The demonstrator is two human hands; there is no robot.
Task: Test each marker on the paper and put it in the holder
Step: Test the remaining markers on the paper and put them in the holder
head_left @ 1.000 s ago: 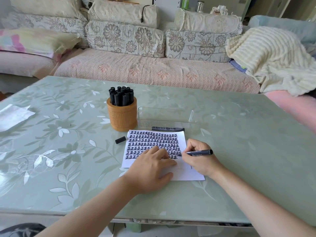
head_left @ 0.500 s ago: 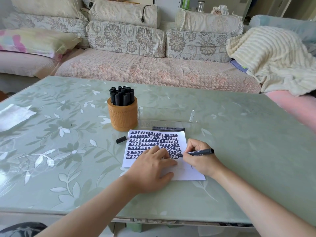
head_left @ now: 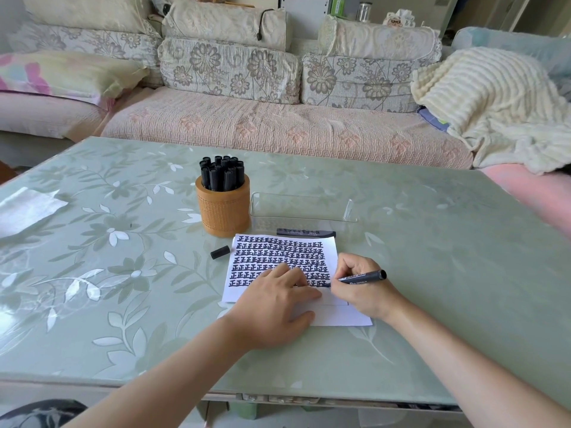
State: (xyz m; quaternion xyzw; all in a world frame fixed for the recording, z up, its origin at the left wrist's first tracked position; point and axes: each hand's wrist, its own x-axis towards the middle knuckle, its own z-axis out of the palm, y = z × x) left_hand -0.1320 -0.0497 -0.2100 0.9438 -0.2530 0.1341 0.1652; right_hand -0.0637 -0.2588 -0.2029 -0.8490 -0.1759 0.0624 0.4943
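Observation:
A white paper point(head_left: 340, 316) covered with rows of black marks lies on the table. My left hand point(head_left: 275, 310) rests flat on its lower part. My right hand point(head_left: 358, 288) grips an uncapped black marker point(head_left: 364, 277), its tip touching the paper at the end of the lowest row. A loose black cap point(head_left: 220, 252) lies left of the paper. One capped marker point(head_left: 306, 232) lies at the paper's top edge. The round tan holder point(head_left: 223, 210) behind stands full of several black markers.
A clear plastic tray point(head_left: 304, 211) sits right of the holder. A white sheet point(head_left: 26, 210) lies at the table's far left. The green floral table point(head_left: 448, 273) has a sofa with cushions and a cream blanket point(head_left: 494, 103) behind it.
My right hand has made small strokes with the marker at the end of the lowest row. My left hand has stayed on the paper.

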